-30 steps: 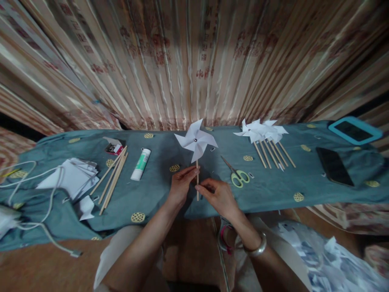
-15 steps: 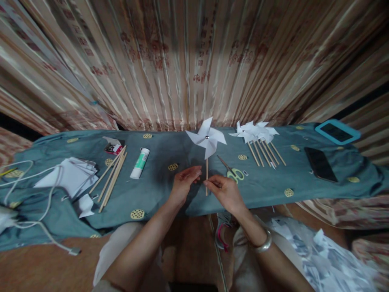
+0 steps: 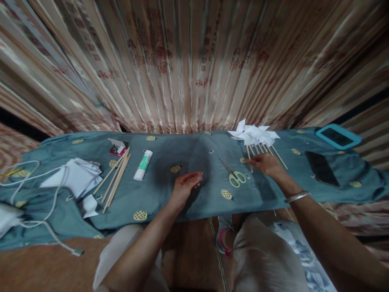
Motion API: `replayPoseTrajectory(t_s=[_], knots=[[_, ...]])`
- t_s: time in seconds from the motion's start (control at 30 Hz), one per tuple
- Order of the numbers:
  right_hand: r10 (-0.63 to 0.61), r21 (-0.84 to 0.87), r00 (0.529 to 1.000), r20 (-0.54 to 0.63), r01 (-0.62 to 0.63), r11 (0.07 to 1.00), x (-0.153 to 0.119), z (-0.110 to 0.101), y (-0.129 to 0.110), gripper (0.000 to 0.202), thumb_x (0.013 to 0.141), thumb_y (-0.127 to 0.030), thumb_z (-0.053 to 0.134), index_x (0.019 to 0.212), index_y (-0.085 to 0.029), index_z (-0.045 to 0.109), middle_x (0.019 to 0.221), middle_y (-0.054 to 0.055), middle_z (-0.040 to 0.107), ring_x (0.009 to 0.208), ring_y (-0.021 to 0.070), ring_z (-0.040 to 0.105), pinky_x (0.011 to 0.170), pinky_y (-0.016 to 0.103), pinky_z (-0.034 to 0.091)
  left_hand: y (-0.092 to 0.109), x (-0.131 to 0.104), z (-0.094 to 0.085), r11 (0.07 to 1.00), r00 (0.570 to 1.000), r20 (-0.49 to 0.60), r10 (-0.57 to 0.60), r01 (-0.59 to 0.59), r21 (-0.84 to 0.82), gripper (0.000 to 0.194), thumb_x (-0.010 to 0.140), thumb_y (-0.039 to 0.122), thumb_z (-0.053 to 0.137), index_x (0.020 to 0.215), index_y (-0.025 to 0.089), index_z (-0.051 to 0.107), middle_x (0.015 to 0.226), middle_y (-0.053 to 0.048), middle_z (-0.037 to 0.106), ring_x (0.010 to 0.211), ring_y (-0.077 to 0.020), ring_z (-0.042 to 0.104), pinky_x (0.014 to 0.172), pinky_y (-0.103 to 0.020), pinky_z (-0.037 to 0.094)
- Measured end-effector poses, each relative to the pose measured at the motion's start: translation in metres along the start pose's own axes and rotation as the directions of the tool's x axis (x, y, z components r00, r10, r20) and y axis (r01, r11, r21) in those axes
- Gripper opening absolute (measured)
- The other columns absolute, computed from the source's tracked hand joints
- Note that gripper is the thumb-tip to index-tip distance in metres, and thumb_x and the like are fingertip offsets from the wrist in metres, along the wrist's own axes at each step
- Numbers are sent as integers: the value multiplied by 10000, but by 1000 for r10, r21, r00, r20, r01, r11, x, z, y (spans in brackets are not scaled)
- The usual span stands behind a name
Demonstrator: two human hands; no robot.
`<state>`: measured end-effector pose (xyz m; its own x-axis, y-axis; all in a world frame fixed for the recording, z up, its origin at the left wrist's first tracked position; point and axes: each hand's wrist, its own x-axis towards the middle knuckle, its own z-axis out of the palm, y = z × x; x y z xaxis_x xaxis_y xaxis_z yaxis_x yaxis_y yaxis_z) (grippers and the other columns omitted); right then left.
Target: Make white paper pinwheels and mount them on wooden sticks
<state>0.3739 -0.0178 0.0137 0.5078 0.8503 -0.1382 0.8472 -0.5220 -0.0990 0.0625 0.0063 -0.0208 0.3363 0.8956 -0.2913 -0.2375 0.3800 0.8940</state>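
At the right of the cloth, my right hand point(image 3: 265, 163) is closed round the wooden stick of a white paper pinwheel point(image 3: 241, 130), which lies at the left end of a row of others. The paper heads of these pinwheels point(image 3: 261, 136) overlap, and part of their sticks is hidden behind my hand. Over the middle of the cloth, my left hand point(image 3: 186, 186) hovers with its fingers loosely stretched and holds nothing. Scissors point(image 3: 236, 178) with pale green handles lie between my hands, nearer the right one.
On the left are a glue stick point(image 3: 143, 165), loose wooden sticks point(image 3: 117, 182), a small open box point(image 3: 118, 148), white paper sheets point(image 3: 74, 174) and a white cable point(image 3: 50, 202). A phone point(image 3: 322, 168) and a blue-framed tablet point(image 3: 338, 136) lie at the right. A curtain point(image 3: 188, 73) hangs behind.
My right hand has carried the pinwheel from the middle to the row at the right and laid it there. My left hand has stayed nearly in place, now apart from the stick.
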Motion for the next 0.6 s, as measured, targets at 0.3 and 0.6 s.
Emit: replayPoseTrajectory(t_s=[0.3,0.6], knots=[[17,-75,999,37,-14,997,24,10,-1,308,805,-443,632,726,-170,752,694,97,703,687,219,648,602,291,423,5,-1,1,1000,1000,12,-7,8,-4,382,543,446,856,778,155,782,703,-46,693,585,-90,514,592,-223,399],[51,-119,999,-19,-53,991,23,7,0,353,812,-459,626,812,-128,748,822,184,727,774,300,685,639,357,471,10,-13,4,1000,999,46,-8,7,23,349,567,420,834,799,163,787,712,-48,701,595,-105,519,601,-235,412]])
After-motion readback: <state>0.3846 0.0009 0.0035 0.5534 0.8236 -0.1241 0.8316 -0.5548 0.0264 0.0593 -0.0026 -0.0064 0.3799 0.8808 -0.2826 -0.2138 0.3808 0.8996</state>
